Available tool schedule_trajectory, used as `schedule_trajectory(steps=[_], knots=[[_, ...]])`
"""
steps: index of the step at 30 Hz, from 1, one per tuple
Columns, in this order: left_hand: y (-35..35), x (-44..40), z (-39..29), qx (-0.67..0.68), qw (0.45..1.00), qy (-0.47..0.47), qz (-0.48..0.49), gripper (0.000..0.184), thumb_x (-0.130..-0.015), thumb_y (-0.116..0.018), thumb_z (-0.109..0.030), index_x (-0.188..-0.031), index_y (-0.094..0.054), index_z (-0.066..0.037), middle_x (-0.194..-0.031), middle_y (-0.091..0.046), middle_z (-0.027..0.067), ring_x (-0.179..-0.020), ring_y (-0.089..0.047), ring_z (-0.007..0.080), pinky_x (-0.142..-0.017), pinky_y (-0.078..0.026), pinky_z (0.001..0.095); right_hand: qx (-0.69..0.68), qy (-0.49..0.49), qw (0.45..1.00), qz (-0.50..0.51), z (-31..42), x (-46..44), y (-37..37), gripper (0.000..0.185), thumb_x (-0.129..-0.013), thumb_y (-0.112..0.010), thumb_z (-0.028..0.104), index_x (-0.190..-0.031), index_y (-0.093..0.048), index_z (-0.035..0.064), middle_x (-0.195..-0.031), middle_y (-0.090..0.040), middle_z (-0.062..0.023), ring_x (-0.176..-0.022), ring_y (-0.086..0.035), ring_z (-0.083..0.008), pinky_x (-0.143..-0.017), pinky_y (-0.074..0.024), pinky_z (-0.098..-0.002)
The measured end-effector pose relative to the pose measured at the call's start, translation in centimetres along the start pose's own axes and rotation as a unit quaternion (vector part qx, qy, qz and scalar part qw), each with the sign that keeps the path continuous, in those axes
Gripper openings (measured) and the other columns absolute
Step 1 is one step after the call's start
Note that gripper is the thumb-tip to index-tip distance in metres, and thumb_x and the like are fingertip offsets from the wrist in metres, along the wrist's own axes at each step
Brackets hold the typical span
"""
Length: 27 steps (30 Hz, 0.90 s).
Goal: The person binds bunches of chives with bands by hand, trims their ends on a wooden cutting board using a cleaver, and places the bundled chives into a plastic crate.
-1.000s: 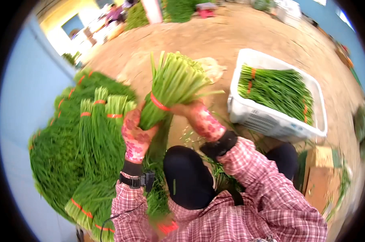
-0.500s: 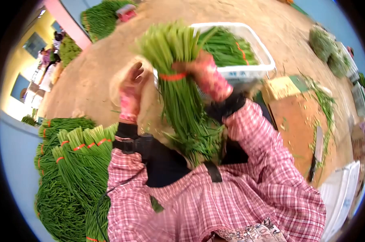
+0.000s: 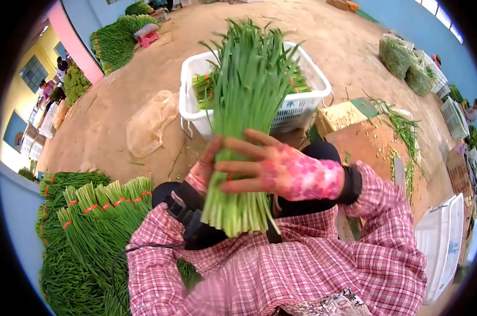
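Observation:
A thick bundle of chives (image 3: 251, 100) stands in front of my lap, leaves pointing away and pale cut stems toward me. My left hand (image 3: 202, 166) holds it from the left side, its thumb along the edge and most of its fingers hidden behind the stems. Across the front lies my right hand (image 3: 283, 168), fingers straight and spread over the stems. Both hands wear pink patterned, fingerless coverings. Beyond the bundle is a white plastic crate (image 3: 296, 113) with more banded chives (image 3: 201, 87) inside, partly hidden by the leaves.
Banded chive bundles (image 3: 85, 242) are piled on my left. To the right are a wooden board (image 3: 362, 142), a knife (image 3: 399, 171) and loose trimmings (image 3: 402, 126). A clear plastic bag (image 3: 151, 124) lies left of the crate. A white box (image 3: 441, 247) stands at the lower right.
The bundle has turned end for end, its stems now toward me. My left hand has moved from apart onto it. My right hand's grip has opened into spread fingers.

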<state>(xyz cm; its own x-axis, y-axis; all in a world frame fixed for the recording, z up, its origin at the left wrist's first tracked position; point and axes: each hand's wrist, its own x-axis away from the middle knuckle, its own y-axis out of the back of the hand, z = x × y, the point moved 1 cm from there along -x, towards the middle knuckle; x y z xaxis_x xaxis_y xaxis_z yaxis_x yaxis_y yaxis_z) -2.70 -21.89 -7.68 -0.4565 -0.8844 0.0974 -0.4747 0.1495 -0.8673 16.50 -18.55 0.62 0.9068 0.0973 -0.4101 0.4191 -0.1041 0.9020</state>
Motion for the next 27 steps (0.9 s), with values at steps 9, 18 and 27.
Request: schedule_trajectory(steps=[9,18,27], knots=[[3.8,-6.1,-3.8,-0.164,0.981,-0.101,-0.011,0.069,-0.083,-0.069,-0.052,-0.132,-0.055,-0.005,-0.121,-0.066,0.0109,-0.107,-0.065,0.0235,-0.095,-0.053,0.0396,-0.701,-0.407,0.550,-0.202,-5.7,5.4,-11.2,0.064,-0.095,-0.064,0.027,-0.144,-0.038,-0.0050,-0.136,-0.053,-0.0133,-0.124,-0.051,-0.0178,-0.106,-0.0393,-0.0313],[9.7,-12.9,-22.1,-0.381,0.858,-0.315,-0.138,0.051,-0.101,-0.054,-0.033,-0.139,-0.045,-0.001,-0.137,-0.054,0.0158,-0.126,-0.051,0.0240,-0.102,-0.045,0.0339,-0.757,-0.378,0.473,-0.247,-19.0,-4.3,-9.2,0.046,-0.098,-0.054,0.033,-0.126,-0.057,-0.0045,-0.112,-0.068,-0.0168,-0.097,-0.069,-0.0252,-0.091,-0.0553,-0.0369],[17.1,-5.7,-20.2,-0.147,0.895,-0.351,-0.231,0.056,-0.100,-0.053,-0.033,-0.143,-0.041,-0.001,-0.129,-0.056,0.0166,-0.114,-0.057,0.0290,-0.098,-0.046,0.0406,-0.799,-0.461,0.324,-0.211,-32.0,-6.5,-23.7,0.040,-0.094,-0.060,0.023,-0.123,-0.059,-0.0038,-0.110,-0.069,-0.0199,-0.093,-0.071,-0.0311,-0.086,-0.0585,-0.0467]])
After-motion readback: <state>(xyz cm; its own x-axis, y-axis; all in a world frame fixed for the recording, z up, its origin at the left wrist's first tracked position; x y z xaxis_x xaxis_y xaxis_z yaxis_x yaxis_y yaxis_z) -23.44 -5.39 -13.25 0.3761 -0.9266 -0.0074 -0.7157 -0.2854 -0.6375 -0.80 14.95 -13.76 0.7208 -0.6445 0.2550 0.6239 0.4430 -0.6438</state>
